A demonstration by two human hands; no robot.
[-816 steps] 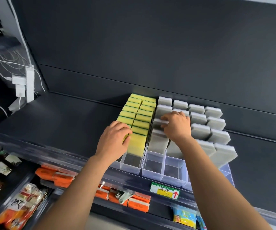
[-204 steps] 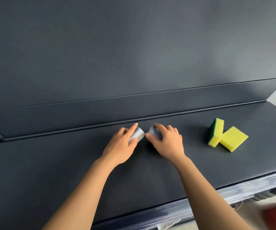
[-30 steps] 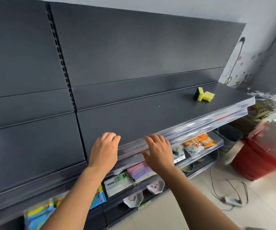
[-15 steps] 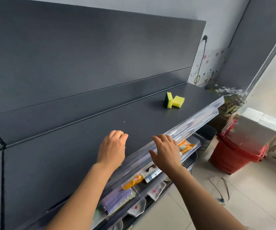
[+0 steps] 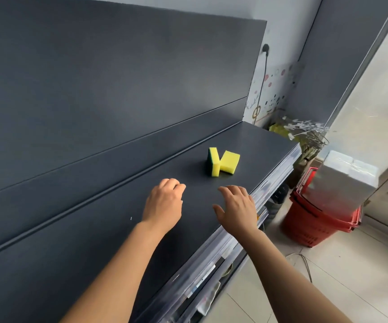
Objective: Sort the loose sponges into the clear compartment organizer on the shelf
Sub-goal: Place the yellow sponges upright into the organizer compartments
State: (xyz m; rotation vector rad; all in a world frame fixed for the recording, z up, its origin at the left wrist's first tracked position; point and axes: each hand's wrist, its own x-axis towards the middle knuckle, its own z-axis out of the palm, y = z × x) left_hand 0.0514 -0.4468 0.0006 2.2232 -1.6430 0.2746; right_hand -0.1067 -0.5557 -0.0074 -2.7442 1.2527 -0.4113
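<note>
Head view.

Count: two sponges, two hands, one shelf (image 5: 95, 241).

- Sponge A (image 5: 213, 162): yellow with a dark green scouring face. It stands on edge on the shelf deck.
- Sponge B (image 5: 230, 162): yellow. It leans against the right side of sponge A, touching it.
- Left hand (image 5: 164, 203): back up, fingers loosely curled under, holding nothing.
- Right hand (image 5: 237, 206): back up, fingers spread and relaxed, thumb out to the left, holding nothing.

Change from the frame half a second earlier: both hands were then at the clear front rail of the shelf. They are now over the dark deck and closer to the sponges. The sponges keep the same arrangement, one on edge and one leaning on it.

Position of the sponges relative to the hands: both lie beyond the fingertips, toward the right end of the shelf. They are near both hands and touch neither. Their position lines up roughly with the gap between the two hands.

Surroundings: a stack of red baskets (image 5: 309, 227) stands on the floor past the shelf end, with a white box (image 5: 344, 180) on top. The number of baskets cannot be determined.
</note>
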